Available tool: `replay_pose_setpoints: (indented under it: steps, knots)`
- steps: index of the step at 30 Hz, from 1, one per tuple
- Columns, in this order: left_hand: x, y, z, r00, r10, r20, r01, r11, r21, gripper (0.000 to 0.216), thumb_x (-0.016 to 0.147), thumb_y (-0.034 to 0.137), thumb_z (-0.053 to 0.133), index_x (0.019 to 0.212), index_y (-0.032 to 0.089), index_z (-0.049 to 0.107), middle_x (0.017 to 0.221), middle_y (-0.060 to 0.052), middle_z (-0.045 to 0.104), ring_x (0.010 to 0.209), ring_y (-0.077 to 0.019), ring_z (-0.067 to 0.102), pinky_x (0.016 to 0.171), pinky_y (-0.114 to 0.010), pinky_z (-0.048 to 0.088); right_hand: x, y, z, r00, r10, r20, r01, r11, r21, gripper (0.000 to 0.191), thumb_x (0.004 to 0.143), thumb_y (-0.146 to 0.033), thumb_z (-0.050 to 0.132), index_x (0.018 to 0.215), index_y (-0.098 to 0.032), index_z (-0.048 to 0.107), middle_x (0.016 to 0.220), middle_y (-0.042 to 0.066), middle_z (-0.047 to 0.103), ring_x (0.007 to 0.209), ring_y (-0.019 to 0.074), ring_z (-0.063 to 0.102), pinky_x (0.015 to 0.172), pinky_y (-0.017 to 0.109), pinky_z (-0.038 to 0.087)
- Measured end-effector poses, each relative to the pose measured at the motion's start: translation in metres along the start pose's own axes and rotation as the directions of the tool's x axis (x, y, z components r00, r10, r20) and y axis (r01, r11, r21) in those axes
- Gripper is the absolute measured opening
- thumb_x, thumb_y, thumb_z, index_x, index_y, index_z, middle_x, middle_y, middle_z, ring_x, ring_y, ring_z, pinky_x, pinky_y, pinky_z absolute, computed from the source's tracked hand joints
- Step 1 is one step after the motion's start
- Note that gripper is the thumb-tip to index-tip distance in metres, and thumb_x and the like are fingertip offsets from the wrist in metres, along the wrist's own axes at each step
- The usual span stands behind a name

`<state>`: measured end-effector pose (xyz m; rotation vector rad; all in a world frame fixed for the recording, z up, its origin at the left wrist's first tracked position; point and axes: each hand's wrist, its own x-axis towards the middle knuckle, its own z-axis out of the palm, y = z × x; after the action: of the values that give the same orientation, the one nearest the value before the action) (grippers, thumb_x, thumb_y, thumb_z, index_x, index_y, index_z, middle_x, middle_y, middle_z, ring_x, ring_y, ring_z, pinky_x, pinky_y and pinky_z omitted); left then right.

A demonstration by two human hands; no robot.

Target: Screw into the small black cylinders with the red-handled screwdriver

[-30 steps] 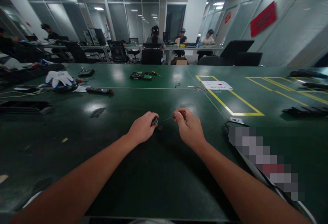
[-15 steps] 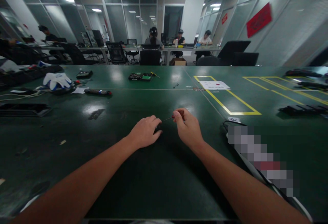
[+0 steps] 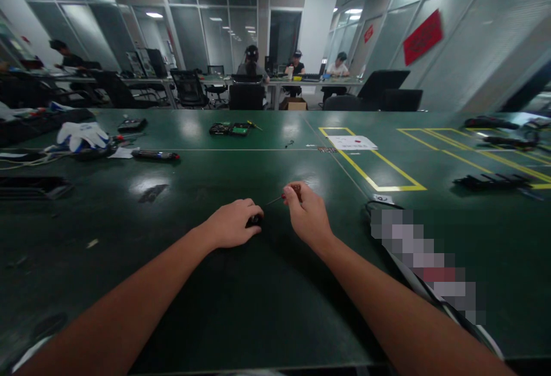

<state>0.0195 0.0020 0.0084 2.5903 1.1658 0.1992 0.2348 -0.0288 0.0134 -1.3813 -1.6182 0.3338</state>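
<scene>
My left hand (image 3: 232,224) rests on the green table (image 3: 258,295), fingers curled over a small dark round part (image 3: 253,220) that is mostly hidden under them. My right hand (image 3: 305,212) pinches a small screwdriver (image 3: 287,193) with a red-brown handle. Its thin shaft points left and down toward the part beside my left fingertips. The two hands are close together near the table's middle.
White gloves (image 3: 81,134) and cables lie at far left, with a dark pen-like tool (image 3: 155,155) and a circuit board (image 3: 230,129) beyond. A white sheet (image 3: 353,142) sits in a yellow outline. Black trays (image 3: 491,181) lie right; a blurred object with a cable (image 3: 424,261) is near my right arm. People sit at far desks.
My left hand has closed down over the small part, which showed a shiny end a second ago. The view has shifted slightly right. The screwdriver stays in my right hand.
</scene>
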Motion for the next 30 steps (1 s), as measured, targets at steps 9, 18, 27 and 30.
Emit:
replay_pose_setpoints:
  steps: [9, 18, 27, 30]
  knots:
    - [-0.002, -0.010, 0.000, 0.998, -0.064, -0.025, 0.063, 0.998, -0.019, 0.028, 0.097, 0.037, 0.054, 0.116, 0.023, 0.069, 0.114, -0.007, 0.067, 0.100, -0.0251, 0.063, 0.081, -0.036, 0.046, 0.000, 0.004, 0.001, 1.000, 0.012, 0.016, -0.012, 1.000, 0.023, 0.025, 0.102, -0.040, 0.048, 0.095, -0.021, 0.064, 0.080, 0.005, 0.073, 0.075, 0.0211, 0.069, 0.070, 0.033, 0.045]
    - [0.001, -0.016, 0.004, 0.970, -0.169, -0.173, 0.119, 0.956, -0.268, 0.030, 0.095, 0.042, 0.059, 0.115, 0.026, 0.074, 0.112, -0.005, 0.074, 0.100, -0.0254, 0.067, 0.084, -0.036, 0.046, 0.000, 0.004, 0.001, 1.000, 0.003, 0.027, -0.004, 0.999, 0.045, 0.025, 0.103, -0.039, 0.047, 0.096, -0.022, 0.063, 0.080, 0.004, 0.073, 0.074, 0.0202, 0.069, 0.068, 0.032, 0.045]
    - [0.004, -0.026, 0.004, 0.885, -0.361, -0.293, 0.173, 0.840, -0.514, 0.037, 0.096, 0.049, 0.052, 0.108, 0.022, 0.074, 0.094, -0.006, 0.072, 0.081, -0.0208, 0.063, 0.076, -0.034, 0.045, 0.000, 0.001, 0.000, 0.999, 0.001, 0.041, -0.003, 0.999, 0.046, 0.024, 0.102, -0.038, 0.048, 0.094, -0.022, 0.063, 0.077, 0.003, 0.071, 0.073, 0.0203, 0.068, 0.068, 0.033, 0.044]
    - [0.006, -0.030, 0.005, 0.847, -0.450, -0.285, 0.170, 0.735, -0.656, 0.037, 0.094, 0.050, 0.055, 0.108, 0.019, 0.069, 0.087, -0.005, 0.069, 0.068, -0.0176, 0.058, 0.064, -0.030, 0.042, 0.000, 0.000, -0.001, 0.999, 0.003, 0.054, -0.006, 0.999, 0.044, 0.024, 0.102, -0.038, 0.047, 0.095, -0.022, 0.064, 0.078, 0.003, 0.071, 0.074, 0.0205, 0.068, 0.068, 0.033, 0.044]
